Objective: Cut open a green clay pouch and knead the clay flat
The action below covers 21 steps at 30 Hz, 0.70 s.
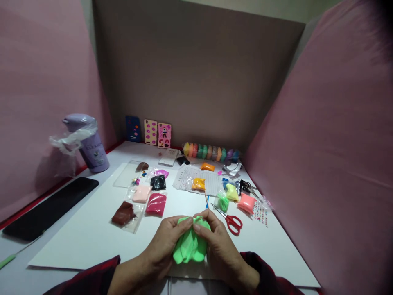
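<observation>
Both of my hands hold one lump of bright green clay point(189, 246) just above the white sheet point(92, 237) at the near edge. My left hand point(167, 241) grips its left side with fingers curled onto the top. My right hand point(216, 241) grips the right side, fingertips pinching the top edge. The two sets of fingertips nearly meet over the clay. Dark red sleeves cover both wrists.
Red-handled scissors point(231, 221) lie just right of my hands. Several small bags of coloured clay lie ahead: brown point(123, 213), crimson point(156, 204), black point(158, 182), orange point(199, 183), coral point(246, 202). A purple bin point(90, 143) and black pad point(49, 207) sit left. Pink panels wall both sides.
</observation>
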Motion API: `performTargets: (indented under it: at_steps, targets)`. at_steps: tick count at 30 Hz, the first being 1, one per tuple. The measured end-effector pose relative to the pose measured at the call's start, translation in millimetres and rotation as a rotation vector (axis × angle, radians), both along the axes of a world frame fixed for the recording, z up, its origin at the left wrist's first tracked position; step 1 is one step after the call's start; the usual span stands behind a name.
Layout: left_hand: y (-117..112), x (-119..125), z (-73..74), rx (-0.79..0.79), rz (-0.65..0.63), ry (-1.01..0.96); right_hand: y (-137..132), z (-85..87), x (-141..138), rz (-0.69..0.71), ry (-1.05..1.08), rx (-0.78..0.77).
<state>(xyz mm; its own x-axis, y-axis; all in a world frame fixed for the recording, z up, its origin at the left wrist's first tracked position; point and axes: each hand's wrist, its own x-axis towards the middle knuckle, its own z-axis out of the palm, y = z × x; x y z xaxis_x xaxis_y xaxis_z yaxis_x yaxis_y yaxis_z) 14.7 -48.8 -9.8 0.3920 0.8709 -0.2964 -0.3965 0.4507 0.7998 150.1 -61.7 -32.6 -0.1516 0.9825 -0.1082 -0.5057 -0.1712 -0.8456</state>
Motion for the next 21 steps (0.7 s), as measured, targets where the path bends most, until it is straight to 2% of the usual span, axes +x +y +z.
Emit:
performTargets:
  at_steps: [7,13,21]
  targets:
    - [1,2,2.5,-0.039,0.034,-0.047,1,3.6,0,0.071,-0.016,-0.024]
    - [3,3,2.7,-0.030,0.034,-0.101,-1,7.9,0,0.051,-0.062,-0.076]
    - [13,-2,13.9,0.041,0.100,-0.077,-3,4.1,-7,0.180,0.074,0.067]
